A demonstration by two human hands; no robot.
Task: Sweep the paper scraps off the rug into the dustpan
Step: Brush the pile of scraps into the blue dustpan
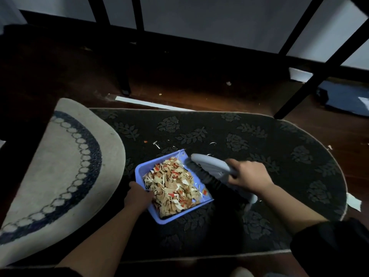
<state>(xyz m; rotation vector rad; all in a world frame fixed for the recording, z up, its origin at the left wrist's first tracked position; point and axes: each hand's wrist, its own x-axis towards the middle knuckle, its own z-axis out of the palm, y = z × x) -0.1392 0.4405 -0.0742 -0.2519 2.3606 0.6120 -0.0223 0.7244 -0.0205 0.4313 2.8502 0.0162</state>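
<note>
Dark floral rug [249, 136] on wood floor, dim light; landmark is the blue dustpan [142, 170], sitting mid-rug and heaped with paper scraps [171, 186]. Left of it, a pale round mat [60, 156] is folded up. Left hand [137, 196] at the dustpan's near-left rim, fingers clamped on it. Just beyond the dustpan's far lip, a few loose white slivers [157, 145] remain on the rug. Right of the dustpan, right hand [247, 176] has fingers clamped on the brush [209, 163], bristles touching the open edge. Advice: keep the lip pressed flat to the pile, use short low strokes toward it, don't flick; the pan is near full.
</note>
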